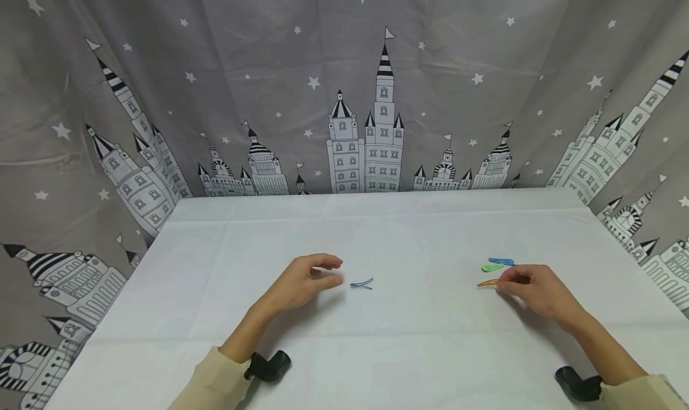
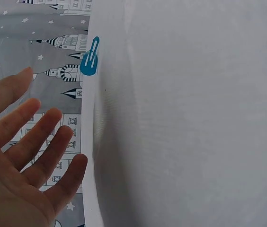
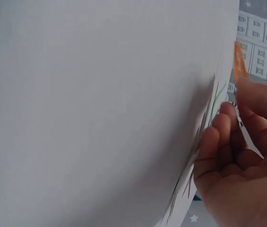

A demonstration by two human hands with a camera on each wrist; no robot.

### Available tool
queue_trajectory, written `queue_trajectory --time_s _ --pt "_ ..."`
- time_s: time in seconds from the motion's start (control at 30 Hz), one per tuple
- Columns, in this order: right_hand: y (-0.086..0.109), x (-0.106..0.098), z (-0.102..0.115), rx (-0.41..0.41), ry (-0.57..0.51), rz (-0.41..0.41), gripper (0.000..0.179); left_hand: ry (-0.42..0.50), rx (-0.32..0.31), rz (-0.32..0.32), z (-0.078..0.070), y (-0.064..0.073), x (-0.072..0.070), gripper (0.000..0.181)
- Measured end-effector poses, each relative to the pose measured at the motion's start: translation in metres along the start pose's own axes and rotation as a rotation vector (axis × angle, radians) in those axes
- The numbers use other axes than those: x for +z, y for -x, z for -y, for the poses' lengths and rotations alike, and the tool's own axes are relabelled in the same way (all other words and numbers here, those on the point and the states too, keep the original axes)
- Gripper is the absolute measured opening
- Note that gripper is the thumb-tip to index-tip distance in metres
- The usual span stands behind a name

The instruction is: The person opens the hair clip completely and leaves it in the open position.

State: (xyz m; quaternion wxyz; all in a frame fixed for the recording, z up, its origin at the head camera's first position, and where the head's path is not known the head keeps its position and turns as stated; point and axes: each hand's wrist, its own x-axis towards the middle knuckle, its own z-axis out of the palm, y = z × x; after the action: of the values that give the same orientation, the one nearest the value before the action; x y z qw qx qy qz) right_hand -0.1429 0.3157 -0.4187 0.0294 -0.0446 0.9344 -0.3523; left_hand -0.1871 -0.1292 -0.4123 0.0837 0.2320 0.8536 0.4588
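Observation:
My right hand pinches one end of an orange snap hair clip between thumb and forefinger. In the right wrist view the orange clip points away past the fingertips. Just beyond that hand lie a green hair clip and a blue hair clip, close together. My left hand hovers with fingers spread and holds nothing. A teal hair clip lies just right of its fingertips, its two arms sprung apart at one end. The left wrist view shows this teal clip beyond the fingers.
A white cloth with faint creases covers the table. Behind it and along both sides hangs a grey curtain printed with castles and stars. Black straps with camera mounts sit on the left wrist and right wrist, by beige sleeves.

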Motion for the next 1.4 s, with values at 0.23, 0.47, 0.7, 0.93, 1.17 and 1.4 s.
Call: queue_trajectory --time_s 0.23,0.47,0.7,0.93,1.17,1.4 --pt "-0.001 0.006 0.018 -0.009 -0.058 -0.003 0.012 -0.026 0.021 0.009 -0.003 0.000 0.002 0.039" --pt "-0.004 0.013 0.044 -0.081 -0.132 -0.020 0.008 -0.026 0.050 0.025 -0.005 -0.002 0.006 0.038" --pt "-0.005 0.026 0.070 -0.136 -0.198 -0.011 0.008 -0.018 0.071 0.038 -0.013 -0.004 0.013 0.037" --pt "-0.002 0.040 0.087 -0.170 -0.222 -0.033 0.005 -0.025 0.073 0.078 -0.021 -0.003 0.024 0.034" --pt "0.001 0.054 0.100 -0.171 -0.300 -0.022 0.004 -0.011 0.086 0.103 -0.026 -0.003 0.033 0.036" --pt "0.004 0.064 0.116 -0.173 -0.358 0.002 0.004 0.025 0.134 0.101 -0.040 -0.011 0.044 0.035"
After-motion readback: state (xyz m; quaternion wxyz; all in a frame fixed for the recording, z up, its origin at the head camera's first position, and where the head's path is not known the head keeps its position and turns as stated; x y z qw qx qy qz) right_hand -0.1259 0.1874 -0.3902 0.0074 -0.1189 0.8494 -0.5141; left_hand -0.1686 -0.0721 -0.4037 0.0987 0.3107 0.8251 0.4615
